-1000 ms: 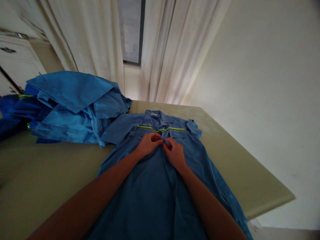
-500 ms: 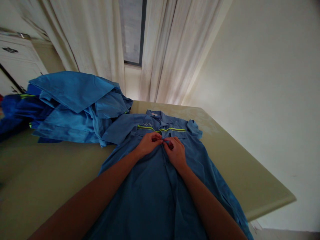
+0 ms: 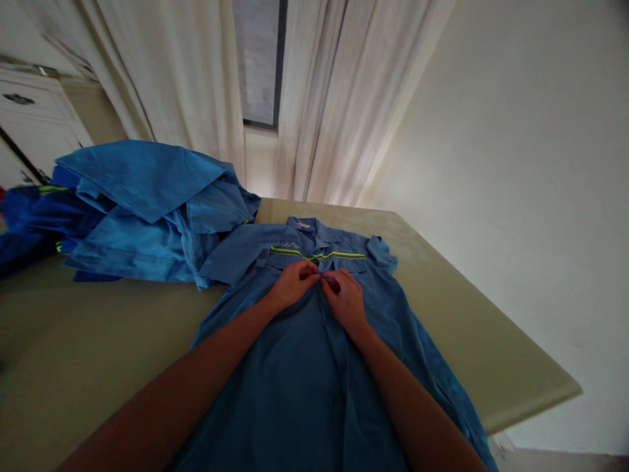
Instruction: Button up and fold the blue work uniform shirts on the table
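Note:
A blue work shirt with yellow-green piping across the chest lies spread out, front up, its collar at the far end. My left hand pinches the edge of the front placket just below the piping. Close beside it, fingertips almost touching, my right hand pinches the other side of the same opening. Whatever small part sits between the fingertips, perhaps a button, is hidden by them. Below the hands the front opening runs down toward me.
A heap of blue garments is piled at the left on the pale table. Behind stand cream curtains and a narrow window. A white cabinet is at the far left, and a plain wall rises along the right.

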The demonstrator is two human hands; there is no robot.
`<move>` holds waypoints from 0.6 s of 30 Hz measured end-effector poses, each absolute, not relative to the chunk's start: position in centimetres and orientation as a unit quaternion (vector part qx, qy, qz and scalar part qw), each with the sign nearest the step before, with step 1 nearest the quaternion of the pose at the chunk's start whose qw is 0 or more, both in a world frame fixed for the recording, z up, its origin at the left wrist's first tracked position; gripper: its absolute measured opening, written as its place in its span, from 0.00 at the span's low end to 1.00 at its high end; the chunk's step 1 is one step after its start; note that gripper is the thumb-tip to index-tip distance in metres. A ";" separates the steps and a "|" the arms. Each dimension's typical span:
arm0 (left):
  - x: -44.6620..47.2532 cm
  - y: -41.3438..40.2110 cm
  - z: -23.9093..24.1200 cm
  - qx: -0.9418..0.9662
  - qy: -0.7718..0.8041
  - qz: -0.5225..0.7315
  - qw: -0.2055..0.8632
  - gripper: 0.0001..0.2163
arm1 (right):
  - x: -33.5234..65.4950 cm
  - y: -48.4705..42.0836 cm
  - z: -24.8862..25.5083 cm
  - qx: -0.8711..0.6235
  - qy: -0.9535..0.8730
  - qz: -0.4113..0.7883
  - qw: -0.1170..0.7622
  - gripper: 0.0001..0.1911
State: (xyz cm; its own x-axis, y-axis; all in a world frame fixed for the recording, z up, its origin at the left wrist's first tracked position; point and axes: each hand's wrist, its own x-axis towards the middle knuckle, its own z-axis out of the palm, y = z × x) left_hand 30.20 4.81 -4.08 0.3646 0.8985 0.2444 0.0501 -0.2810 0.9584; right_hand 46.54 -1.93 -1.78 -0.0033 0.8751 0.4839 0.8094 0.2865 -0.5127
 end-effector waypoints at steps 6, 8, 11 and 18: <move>30.0 4.9 -3.9 0.644 0.370 0.446 0.499 0.09 | 46.5 -2.0 -1.7 -0.600 -0.700 0.037 0.385 0.09; 30.0 4.8 -3.8 0.636 0.373 0.447 0.506 0.09 | 46.5 -2.1 -1.7 -0.604 -0.701 0.038 0.378 0.10; 30.0 4.7 -3.6 0.618 0.374 0.452 0.523 0.09 | 46.4 -2.2 -1.7 -0.606 -0.702 0.041 0.372 0.10; 30.2 4.7 -3.1 0.569 0.387 0.449 0.570 0.13 | 47.0 -2.2 -1.6 -0.568 -0.756 0.002 0.325 0.13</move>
